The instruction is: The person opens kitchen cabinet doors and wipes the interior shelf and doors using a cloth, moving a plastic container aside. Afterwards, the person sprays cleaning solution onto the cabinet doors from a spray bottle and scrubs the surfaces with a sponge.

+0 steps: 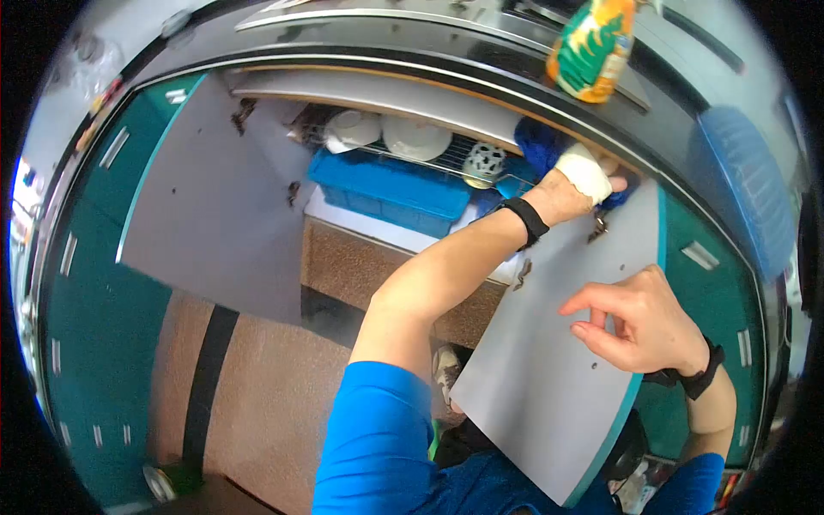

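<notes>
My left hand (558, 199) reaches into the upper right corner of an opened cabinet. Its fingers are closed around a cream-coloured cloth or sponge (585, 174), though part of the grip is hidden. Dark blue bunched material (537, 146) lies beside that hand, under the counter edge. In front of the right cabinet door (549, 360) hovers my right hand (639, 319), with thumb and index finger apart, the other fingers curled and nothing held.
The left door (215, 206) stands open too. Inside are a wire rack with white bowls (415, 137), a holder with dark spots (484, 163) and a blue plastic basket (386, 190). On the counter stand an orange-green spray bottle (594, 51) and a blue translucent object (748, 189).
</notes>
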Tool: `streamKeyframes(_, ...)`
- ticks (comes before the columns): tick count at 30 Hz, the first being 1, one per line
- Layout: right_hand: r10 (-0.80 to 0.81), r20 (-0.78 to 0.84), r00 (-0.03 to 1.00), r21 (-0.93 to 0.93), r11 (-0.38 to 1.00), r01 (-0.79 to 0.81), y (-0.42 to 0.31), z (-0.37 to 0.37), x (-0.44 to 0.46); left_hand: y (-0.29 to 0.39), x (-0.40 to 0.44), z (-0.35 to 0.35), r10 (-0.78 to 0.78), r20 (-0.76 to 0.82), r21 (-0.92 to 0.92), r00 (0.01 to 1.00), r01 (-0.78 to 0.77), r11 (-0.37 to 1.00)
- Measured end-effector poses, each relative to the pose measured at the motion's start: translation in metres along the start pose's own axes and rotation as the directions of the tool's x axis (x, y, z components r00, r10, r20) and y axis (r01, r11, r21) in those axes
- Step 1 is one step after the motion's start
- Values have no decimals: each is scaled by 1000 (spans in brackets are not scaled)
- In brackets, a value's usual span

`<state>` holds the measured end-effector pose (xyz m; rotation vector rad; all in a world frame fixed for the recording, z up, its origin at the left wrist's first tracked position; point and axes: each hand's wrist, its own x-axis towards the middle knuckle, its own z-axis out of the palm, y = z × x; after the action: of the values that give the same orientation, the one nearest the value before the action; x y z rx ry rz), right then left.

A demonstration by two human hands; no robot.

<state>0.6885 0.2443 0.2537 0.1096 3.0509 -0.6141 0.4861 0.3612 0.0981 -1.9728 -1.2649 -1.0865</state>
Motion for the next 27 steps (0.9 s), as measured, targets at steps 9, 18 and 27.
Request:
streamKeyframes(9, 88, 8, 996, -1, 996, -88, -8, -2, 4, -86, -71, -134, 35, 0, 189, 999, -34, 981)
streamKeyframes(18, 63, -23, 998, 11, 998, -62, -3, -3, 0, -89, -109, -200, -367, 90, 478, 926, 283, 831)
streamKeyframes(27, 65, -37, 997, 43, 997, -64, 4, 3, -1, -31, -235, -195, -972, 186, -954, 142, 262, -145)
